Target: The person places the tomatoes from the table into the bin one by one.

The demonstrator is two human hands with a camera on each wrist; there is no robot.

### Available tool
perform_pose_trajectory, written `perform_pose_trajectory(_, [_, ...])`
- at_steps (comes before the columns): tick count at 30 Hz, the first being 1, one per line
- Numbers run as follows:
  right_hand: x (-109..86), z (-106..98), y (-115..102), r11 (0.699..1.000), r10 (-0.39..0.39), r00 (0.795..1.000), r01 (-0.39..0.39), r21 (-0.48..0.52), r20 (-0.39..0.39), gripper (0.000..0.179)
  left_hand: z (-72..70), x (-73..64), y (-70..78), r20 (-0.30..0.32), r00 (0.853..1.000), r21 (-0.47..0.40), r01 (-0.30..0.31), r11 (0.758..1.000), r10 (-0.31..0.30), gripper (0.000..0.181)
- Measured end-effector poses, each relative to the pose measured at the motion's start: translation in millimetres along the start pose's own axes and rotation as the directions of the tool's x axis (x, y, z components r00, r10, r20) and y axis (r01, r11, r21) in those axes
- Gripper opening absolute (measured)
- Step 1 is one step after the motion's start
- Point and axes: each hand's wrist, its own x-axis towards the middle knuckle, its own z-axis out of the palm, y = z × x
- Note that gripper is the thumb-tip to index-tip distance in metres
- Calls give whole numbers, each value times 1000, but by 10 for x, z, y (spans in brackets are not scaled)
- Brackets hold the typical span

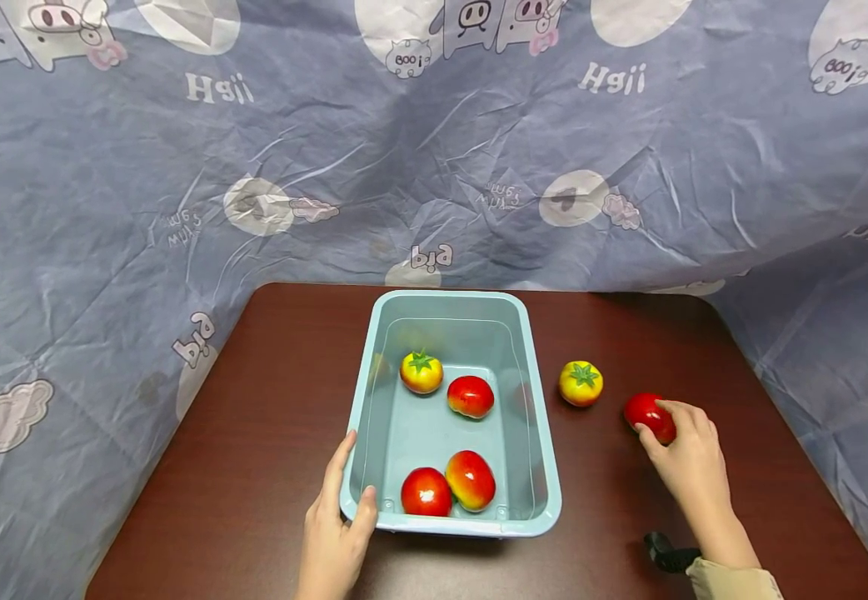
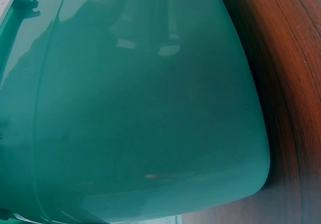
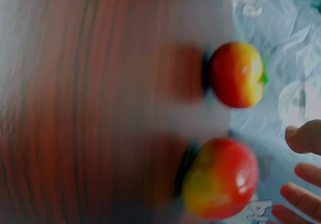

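A light blue plastic bin (image 1: pixel 546 467) stands on the table, its outer wall (image 2: pixel 150 118) filling the left wrist view. My left hand (image 1: pixel 332 525) holds its near left corner, thumb over the rim and fingers along the outside. Inside lie a yellow toy tomato (image 1: pixel 421 373) with green leaves and several red toy fruits, one of them a red one (image 1: pixel 471 397). My right hand (image 1: pixel 689 450) is over a red-and-yellow toy fruit (image 3: pixel 220 179) on the table. Its spread fingertips (image 3: pixel 301 194) stand just above that fruit in the right wrist view.
Another yellow toy tomato (image 1: pixel 581 383) sits right of the bin, between it and the red fruit. A black strap (image 1: pixel 670 554) shows by the right wrist. Behind the brown table (image 1: pixel 276 375) hangs a printed grey-blue cloth (image 1: pixel 374 167).
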Motion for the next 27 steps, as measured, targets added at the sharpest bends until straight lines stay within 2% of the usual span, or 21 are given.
perform_pose_trajectory(6, [22,32,194,990,137,985,-132,-53,107,62,-7,10,-1,2,1000,1,-1,1000,1,71])
perform_pose_trajectory(11, [57,88,300,978,203,963,-193,-73,178,74,-6,9,-4,3,1000,-2,-7,1000,7,71])
perform_pose_trajectory(18, [105,175,360,973,229,940,-213,-88,254,86,-9,5,11,12,1000,-5,14,1000,-14,72])
perform_pose_trajectory(27, [147,273,374,975,220,940,-206,-81,260,85,-11,5,19,-1,1000,15,15,1000,-15,72])
